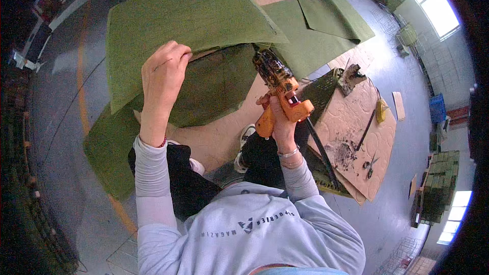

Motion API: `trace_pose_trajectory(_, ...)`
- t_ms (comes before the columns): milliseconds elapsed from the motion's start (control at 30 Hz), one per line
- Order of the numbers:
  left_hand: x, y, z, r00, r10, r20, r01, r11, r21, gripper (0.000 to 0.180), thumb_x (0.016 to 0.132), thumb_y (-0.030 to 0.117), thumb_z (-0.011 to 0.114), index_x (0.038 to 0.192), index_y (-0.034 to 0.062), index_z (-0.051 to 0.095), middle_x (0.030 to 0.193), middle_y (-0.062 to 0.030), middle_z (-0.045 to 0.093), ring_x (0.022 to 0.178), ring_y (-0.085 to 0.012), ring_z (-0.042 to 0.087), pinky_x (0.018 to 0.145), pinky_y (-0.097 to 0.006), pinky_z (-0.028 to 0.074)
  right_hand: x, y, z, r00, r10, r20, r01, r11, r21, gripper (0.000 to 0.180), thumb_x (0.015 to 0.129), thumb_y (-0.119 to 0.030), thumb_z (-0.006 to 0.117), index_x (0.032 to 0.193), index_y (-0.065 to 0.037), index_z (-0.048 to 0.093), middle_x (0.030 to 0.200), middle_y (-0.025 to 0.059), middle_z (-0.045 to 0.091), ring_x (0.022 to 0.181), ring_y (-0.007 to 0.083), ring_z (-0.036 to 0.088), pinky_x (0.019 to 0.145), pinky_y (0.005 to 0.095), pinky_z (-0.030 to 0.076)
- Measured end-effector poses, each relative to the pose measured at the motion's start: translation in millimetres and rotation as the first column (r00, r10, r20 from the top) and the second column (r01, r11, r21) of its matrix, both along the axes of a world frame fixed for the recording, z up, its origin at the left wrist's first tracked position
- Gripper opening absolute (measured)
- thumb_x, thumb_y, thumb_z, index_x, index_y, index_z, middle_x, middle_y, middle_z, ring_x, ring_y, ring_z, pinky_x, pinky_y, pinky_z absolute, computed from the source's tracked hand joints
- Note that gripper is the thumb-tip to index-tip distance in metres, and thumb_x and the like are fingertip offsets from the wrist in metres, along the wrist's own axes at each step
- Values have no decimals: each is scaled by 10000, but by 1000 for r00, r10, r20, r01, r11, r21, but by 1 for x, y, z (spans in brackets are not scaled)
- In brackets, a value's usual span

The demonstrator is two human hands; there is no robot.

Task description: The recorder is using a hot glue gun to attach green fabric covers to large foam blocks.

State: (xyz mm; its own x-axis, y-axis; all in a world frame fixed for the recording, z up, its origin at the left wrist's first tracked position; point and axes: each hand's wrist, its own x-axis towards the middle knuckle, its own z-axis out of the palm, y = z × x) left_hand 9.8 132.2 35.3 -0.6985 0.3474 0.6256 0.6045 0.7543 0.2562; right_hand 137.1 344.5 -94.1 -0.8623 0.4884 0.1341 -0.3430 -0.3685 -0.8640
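Observation:
My left hand [164, 74] grips the edge of a large green felt sheet [183, 15] and lifts it up off a second green sheet [214, 89] lying beneath. My right hand [275, 114] holds an orange glue gun [282, 91] by its handle. The gun's dark, glue-crusted nozzle points up toward the gap under the lifted sheet's edge. A black cord [321, 147] runs from the gun down to the right. My knees and a white shoe [244, 140] show below the hands.
More green felt pieces [321, 20] lie at the upper right. A quilted beige board [356, 127] to the right carries scissors [371, 165], a yellow tool [381, 109] and a dark rod. Stacked green blocks [440, 186] and a blue crate [437, 108] stand further right.

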Motion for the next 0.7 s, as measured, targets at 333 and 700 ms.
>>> trace_pose_trajectory(333,6,-44,7,995,100,20,-100,995,25,74,740,106,641,771,41,624,758,-62,594,701,-233,586,614,-312,451,-3,-18,-9,997,73,8,-72,997,-24,190,839,-65,601,1014,-17,546,867,49,605,796,139,581,679,272,467)
trace_pose_trajectory(700,18,-84,1,985,164,51,-168,982,91,84,732,85,647,789,27,627,774,-64,609,709,-240,593,629,-308,448,3,-57,4,969,165,185,-193,970,149,158,882,-113,531,992,-11,483,810,57,529,765,171,526,718,322,449)
